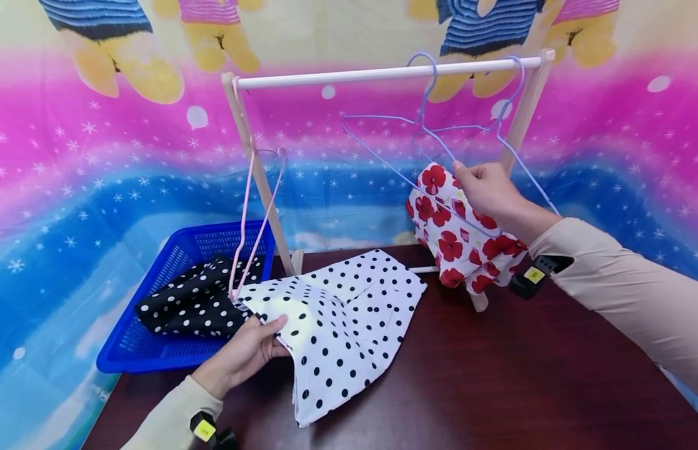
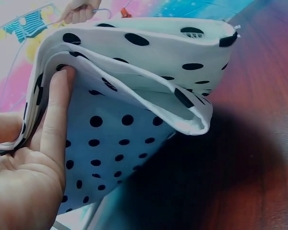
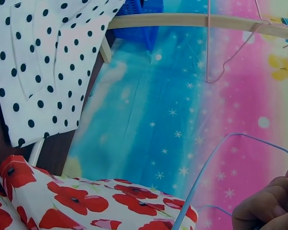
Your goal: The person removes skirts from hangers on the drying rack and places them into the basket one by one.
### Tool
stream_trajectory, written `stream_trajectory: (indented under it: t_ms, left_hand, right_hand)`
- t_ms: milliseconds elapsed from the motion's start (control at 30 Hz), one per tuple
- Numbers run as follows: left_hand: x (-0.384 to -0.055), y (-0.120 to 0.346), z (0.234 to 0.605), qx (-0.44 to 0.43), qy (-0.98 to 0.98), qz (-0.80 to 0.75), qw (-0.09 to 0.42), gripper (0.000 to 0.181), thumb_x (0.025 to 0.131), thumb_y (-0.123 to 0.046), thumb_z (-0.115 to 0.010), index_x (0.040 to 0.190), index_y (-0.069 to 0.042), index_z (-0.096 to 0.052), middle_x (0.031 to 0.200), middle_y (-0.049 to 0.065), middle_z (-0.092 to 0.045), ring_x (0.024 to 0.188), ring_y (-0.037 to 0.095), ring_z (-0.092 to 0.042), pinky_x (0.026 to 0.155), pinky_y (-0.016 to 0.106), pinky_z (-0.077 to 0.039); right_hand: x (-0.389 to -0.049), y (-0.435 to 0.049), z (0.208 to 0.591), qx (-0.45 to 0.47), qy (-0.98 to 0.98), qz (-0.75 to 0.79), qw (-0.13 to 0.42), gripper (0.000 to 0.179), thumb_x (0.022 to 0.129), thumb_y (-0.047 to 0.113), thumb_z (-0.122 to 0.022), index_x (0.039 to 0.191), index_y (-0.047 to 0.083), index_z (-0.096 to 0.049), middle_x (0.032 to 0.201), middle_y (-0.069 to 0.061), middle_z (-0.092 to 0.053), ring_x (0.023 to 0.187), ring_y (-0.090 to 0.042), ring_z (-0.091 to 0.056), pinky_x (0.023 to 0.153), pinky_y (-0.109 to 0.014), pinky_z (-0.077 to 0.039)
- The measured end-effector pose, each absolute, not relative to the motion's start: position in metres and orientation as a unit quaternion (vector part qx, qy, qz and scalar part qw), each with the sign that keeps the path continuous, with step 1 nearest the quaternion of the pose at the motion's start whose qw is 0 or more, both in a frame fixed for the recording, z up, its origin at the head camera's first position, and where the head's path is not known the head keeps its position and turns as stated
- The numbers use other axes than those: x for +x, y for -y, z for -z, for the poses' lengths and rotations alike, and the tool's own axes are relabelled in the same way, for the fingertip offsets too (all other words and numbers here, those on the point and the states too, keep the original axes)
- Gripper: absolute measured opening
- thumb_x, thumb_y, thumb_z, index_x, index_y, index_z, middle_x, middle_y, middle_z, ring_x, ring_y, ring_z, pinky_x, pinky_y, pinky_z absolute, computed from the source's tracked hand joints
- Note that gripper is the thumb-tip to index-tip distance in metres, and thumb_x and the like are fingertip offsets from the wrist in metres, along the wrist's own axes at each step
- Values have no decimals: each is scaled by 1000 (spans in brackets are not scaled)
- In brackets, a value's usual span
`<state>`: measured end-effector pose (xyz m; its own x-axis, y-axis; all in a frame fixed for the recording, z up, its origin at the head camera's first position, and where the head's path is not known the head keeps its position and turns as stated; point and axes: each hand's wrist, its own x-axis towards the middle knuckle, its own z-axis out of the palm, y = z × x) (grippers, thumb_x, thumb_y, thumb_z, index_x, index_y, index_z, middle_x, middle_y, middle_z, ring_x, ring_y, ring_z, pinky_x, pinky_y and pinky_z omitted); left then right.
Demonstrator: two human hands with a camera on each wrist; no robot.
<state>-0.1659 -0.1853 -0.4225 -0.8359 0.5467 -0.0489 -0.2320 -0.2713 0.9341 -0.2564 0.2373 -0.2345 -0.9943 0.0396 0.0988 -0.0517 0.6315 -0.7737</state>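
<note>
The left hand (image 1: pixel 247 351) pinches the left edge of the white dotted cloth (image 1: pixel 349 325), which spreads rightward over the table (image 1: pixel 495 375). Up and to the right of it, the right hand (image 1: pixel 489 190) pinches the sloping side of a blue hanger (image 1: pixel 420 116) at the rail (image 1: pixel 337 77).

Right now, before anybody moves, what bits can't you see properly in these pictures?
- Under the black cloth in the basket: head view, hidden by the cloth.
- Most of the rack's bottom bar: head view, mainly behind the white cloth.
- Part of the right hand: right wrist view, cut off by the right edge.
- Writing on the left yellow tag: head view, too small.
</note>
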Motion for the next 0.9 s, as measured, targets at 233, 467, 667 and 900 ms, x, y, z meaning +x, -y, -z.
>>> stream_trajectory:
  t_ms: [233, 467, 667, 900]
  left_hand:
    - [-169, 192, 412, 144, -551, -792, 222, 20, 110, -16, -40, 125, -16, -53, 107, -3, -77, 92, 9, -75, 77, 28, -62]
    - [-172, 197, 406, 146, -547, -799, 204, 20, 110, -16, -39, 127, -15, -50, 107, -3, -76, 90, 8, -75, 73, 25, -61]
    - [-175, 201, 398, 151, -533, -808, 199, 18, 110, -17, -40, 125, -13, -49, 106, -3, -75, 90, 7, -75, 73, 24, -61]
    - [-179, 206, 389, 126, -523, -821, 190, 18, 110, -18, -41, 118, -17, -56, 105, -5, -76, 91, 5, -74, 73, 23, -60]
  right_hand:
    - [-255, -234, 236, 7, 903, -428, 35, 59, 104, 59, -37, 65, 15, -40, 51, 3, -36, 41, -15, -37, 39, -29, -31]
    - [-254, -230, 238, 6, 902, -431, 25, 57, 105, 57, -36, 68, 14, -44, 53, 3, -38, 43, -15, -38, 40, -27, -32]
    - [-253, -229, 239, 9, 899, -438, 21, 57, 105, 57, -35, 67, 14, -42, 52, 3, -37, 42, -14, -36, 40, -29, -32]
    - [-250, -225, 240, 20, 892, -451, 24, 57, 106, 55, -35, 66, 14, -38, 51, 4, -35, 42, -14, -34, 41, -30, -31]
